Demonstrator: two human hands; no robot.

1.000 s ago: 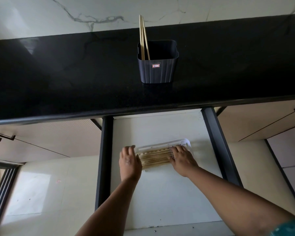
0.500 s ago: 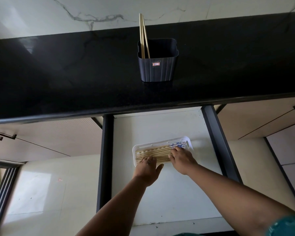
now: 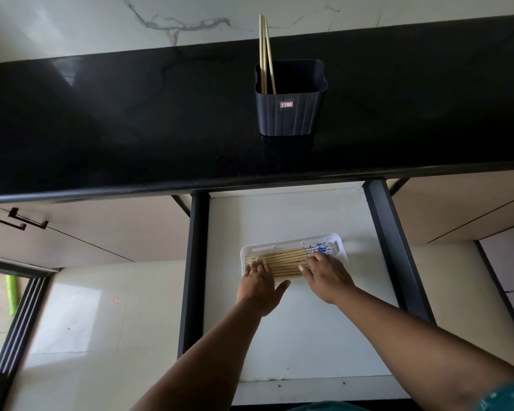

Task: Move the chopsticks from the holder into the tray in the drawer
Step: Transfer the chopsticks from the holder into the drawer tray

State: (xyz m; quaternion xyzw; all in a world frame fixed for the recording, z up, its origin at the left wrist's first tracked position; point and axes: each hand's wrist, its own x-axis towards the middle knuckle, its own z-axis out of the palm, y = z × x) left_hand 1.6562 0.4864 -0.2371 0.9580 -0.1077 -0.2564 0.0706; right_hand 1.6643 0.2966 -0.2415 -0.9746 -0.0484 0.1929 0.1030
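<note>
Open drawer (image 3: 294, 336): white tray (image 3: 340, 243) holding a row of chopsticks (image 3: 285, 261) laid flat. Left hand (image 3: 260, 287) and right hand (image 3: 327, 275), fingers flat and spread, rest on them, gripping nothing. Dark holder (image 3: 291, 114) on black counter (image 3: 116, 120): 2 chopsticks upright.
</note>
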